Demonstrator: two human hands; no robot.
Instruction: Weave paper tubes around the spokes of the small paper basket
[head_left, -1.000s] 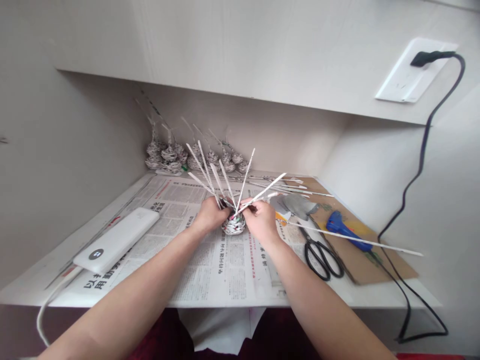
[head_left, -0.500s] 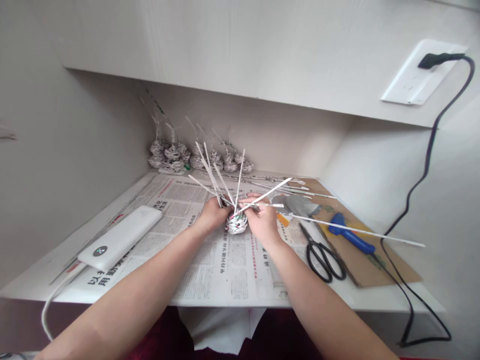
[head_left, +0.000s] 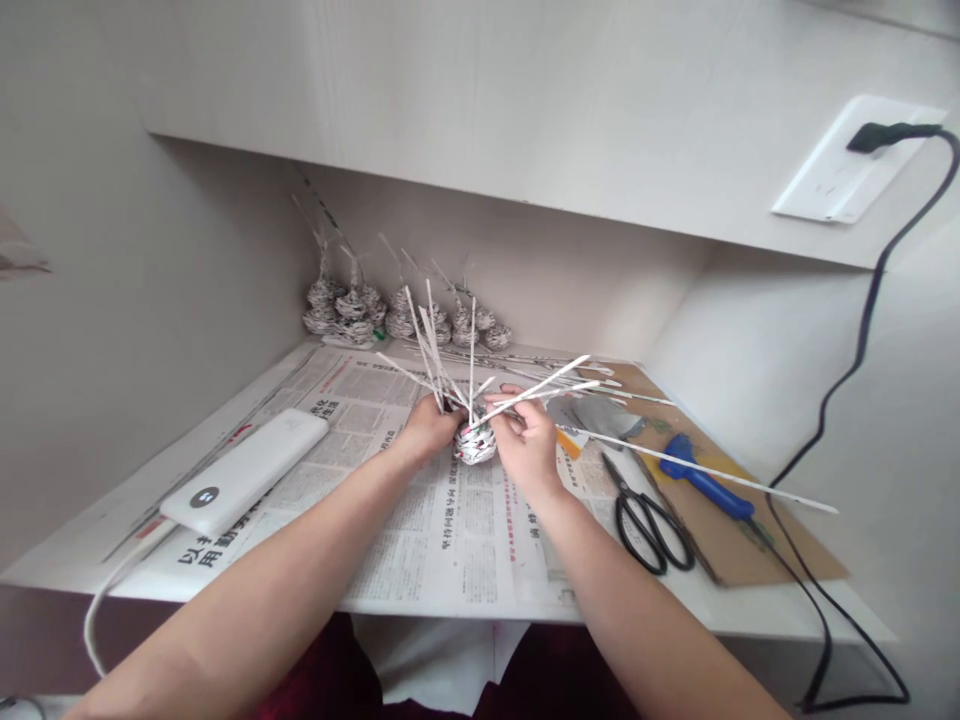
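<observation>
A small round woven piece (head_left: 475, 446) of rolled newspaper is held above the newspaper-covered desk, with several paper sticks (head_left: 472, 345) fanning upward from it. My left hand (head_left: 433, 428) is closed on its left side, gripping the woven piece near the stick bases. At the right side, my right hand (head_left: 526, 440) pinches a paper stick (head_left: 510, 400) close to the rim, its index finger raised somewhat. A long thin paper stick (head_left: 712, 468) reaches out to the right from behind my right hand. The fingertips are partly hidden by the sticks.
Black scissors (head_left: 651, 525) and a blue glue gun (head_left: 705, 478) lie at right, the gun on a cardboard sheet (head_left: 780, 550). A white power bank (head_left: 247, 470) with a cable lies left. Several woven gourds (head_left: 352, 310) stand at the back beside loose paper sticks (head_left: 525, 360). A black cord (head_left: 847, 330) hangs right.
A stick at my right hand now points farther outward to the upper right, and the upright sticks have shifted slightly. My left hand keeps its hold. The view has tilted a little.
</observation>
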